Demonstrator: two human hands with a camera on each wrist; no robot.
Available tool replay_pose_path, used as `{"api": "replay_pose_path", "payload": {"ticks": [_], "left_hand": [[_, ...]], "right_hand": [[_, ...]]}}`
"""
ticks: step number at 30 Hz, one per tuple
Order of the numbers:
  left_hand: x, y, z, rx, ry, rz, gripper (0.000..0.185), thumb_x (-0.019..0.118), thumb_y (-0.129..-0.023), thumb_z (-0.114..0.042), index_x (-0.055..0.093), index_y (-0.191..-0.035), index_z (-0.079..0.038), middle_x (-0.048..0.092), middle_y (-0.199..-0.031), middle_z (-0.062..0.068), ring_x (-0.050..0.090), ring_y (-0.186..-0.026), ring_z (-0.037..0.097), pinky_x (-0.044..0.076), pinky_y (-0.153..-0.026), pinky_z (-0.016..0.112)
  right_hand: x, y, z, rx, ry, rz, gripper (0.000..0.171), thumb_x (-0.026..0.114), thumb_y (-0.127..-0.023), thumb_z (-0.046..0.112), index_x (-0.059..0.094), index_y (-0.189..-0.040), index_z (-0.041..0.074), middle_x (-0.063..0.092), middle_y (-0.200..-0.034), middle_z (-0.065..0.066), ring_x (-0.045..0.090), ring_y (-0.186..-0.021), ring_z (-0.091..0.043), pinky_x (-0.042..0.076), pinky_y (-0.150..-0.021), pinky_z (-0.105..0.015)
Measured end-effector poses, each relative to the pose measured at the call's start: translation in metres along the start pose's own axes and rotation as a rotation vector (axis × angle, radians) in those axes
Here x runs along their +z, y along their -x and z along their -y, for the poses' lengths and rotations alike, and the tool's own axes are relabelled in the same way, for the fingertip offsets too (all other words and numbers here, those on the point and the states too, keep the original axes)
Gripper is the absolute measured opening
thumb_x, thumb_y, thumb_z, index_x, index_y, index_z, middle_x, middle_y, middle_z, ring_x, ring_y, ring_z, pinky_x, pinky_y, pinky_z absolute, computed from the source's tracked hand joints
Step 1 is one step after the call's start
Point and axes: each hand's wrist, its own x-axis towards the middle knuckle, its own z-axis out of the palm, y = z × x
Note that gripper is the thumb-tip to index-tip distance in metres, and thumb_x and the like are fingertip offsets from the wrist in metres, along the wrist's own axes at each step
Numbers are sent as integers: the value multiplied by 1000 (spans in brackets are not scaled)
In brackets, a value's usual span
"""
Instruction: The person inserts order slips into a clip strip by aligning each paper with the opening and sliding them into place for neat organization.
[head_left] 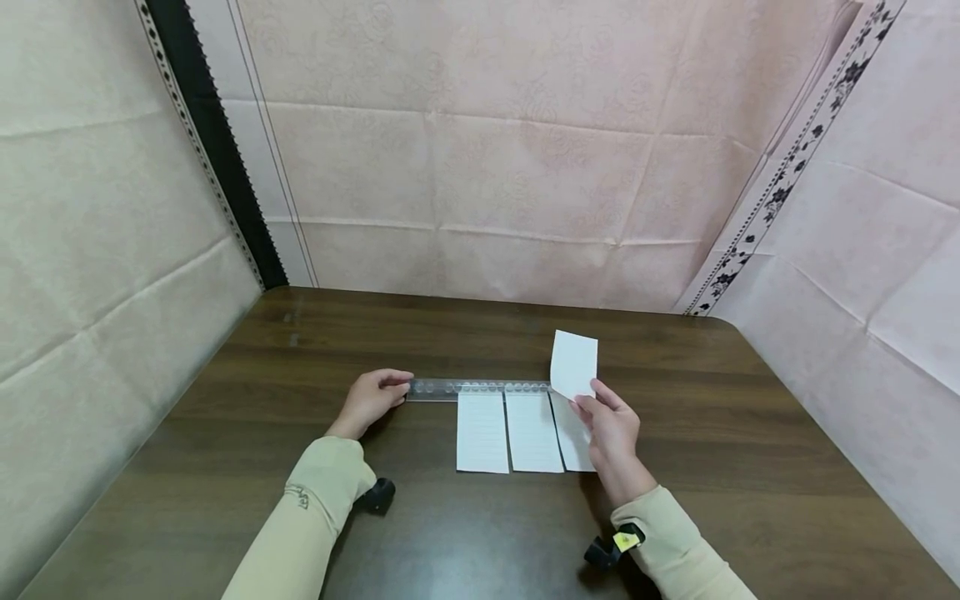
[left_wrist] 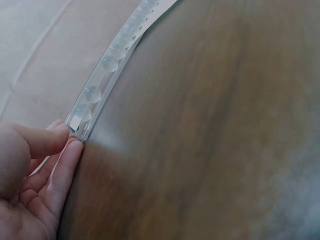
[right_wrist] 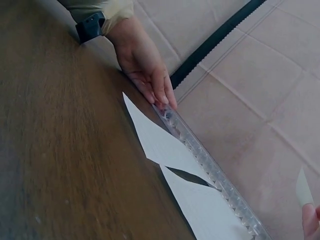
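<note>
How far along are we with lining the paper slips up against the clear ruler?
Done: three slips lie side by side on the table, top edges at the clear ruler. In hand: the right hand pinches a fourth slip above the row, while the left hand holds the ruler's end. Left: laying that slip down.

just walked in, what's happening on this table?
A person sits at a dark wooden table with a clear plastic strip lying across it. The left hand holds the strip's left end with its fingertips. Three white slips of paper lie side by side on the table, their top edges at the strip. The right hand pinches a fourth white slip, lifted above the strip's right end.
</note>
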Motion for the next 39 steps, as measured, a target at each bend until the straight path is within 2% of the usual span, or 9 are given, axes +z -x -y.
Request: {"api": "replay_pose_path", "payload": {"ticks": [7, 12, 16, 19, 23, 27, 31, 39], "left_hand": [[1, -2, 1, -6, -9, 2, 23, 62, -90, -10, 66, -112, -3, 62, -111, 14, 61, -94, 21, 54, -77, 27], [2, -3, 2, -11, -12, 2, 23, 63, -90, -10, 67, -111, -5, 62, -112, 13, 61, -93, 19, 54, -77, 27], [2, -4, 4, 0, -9, 0, 22, 62, -90, -9, 67, -111, -4, 63, -111, 13, 62, -93, 19, 54, -77, 27], [2, -4, 4, 3, -4, -2, 22, 63, -90, -9, 67, -111, -4, 63, -110, 13, 62, -92, 19, 54, -77, 27], [2, -4, 4, -3, -1, 0, 22, 62, -90, -9, 67, -111, -4, 63, -111, 12, 61, -93, 19, 54, -77, 28], [2, -3, 4, -17, -1, 0, 22, 62, -90, -10, 67, -111, -5, 63, -112, 12, 61, -94, 19, 54, -78, 28], [1, -2, 3, -23, 6, 0, 22, 62, -90, -10, 67, -111, -5, 63, -111, 12, 61, -94, 19, 54, -78, 28], [0, -1, 3, -24, 4, 1, 23, 62, -90, -10, 66, -112, -4, 62, -113, 13, 61, -94, 20, 53, -79, 28]], "right_hand": [[4, 4, -1, 13, 7, 16, 49, 58, -83, -12, 49, -131, -6, 40, -136, -18, 60, -66, -9, 55, -73, -26], [9, 8, -3, -3, -3, 46, 50, 58, -82, -14, 47, -130, -9, 40, -134, -19, 59, -67, -9, 55, -72, -26], [11, 10, -5, -1, 15, 65, 50, 60, -81, -13, 48, -130, -9, 32, -142, -15, 59, -71, -10, 55, -72, -25], [13, 12, -6, 11, 30, 76, 51, 59, -82, -13, 48, -131, -8, 23, -150, -10, 57, -88, -16, 54, -73, -25], [16, 13, -7, 18, 27, 78, 50, 57, -82, -13, 48, -131, -8, 19, -151, -8, 50, -104, -22, 54, -75, -25], [20, 16, -7, 7, 13, 85, 50, 57, -81, -15, 48, -129, -10, 25, -148, -13, 58, -85, -14, 54, -73, -24], [25, 20, -8, 2, 4, 94, 49, 56, -81, -16, 47, -129, -12, 35, -139, -17, 57, -67, -10, 55, -71, -24], [31, 23, -12, 11, 28, 97, 48, 58, -81, -14, 49, -128, -10, 34, -137, -19, 57, -75, -15, 55, -71, -25]]}}
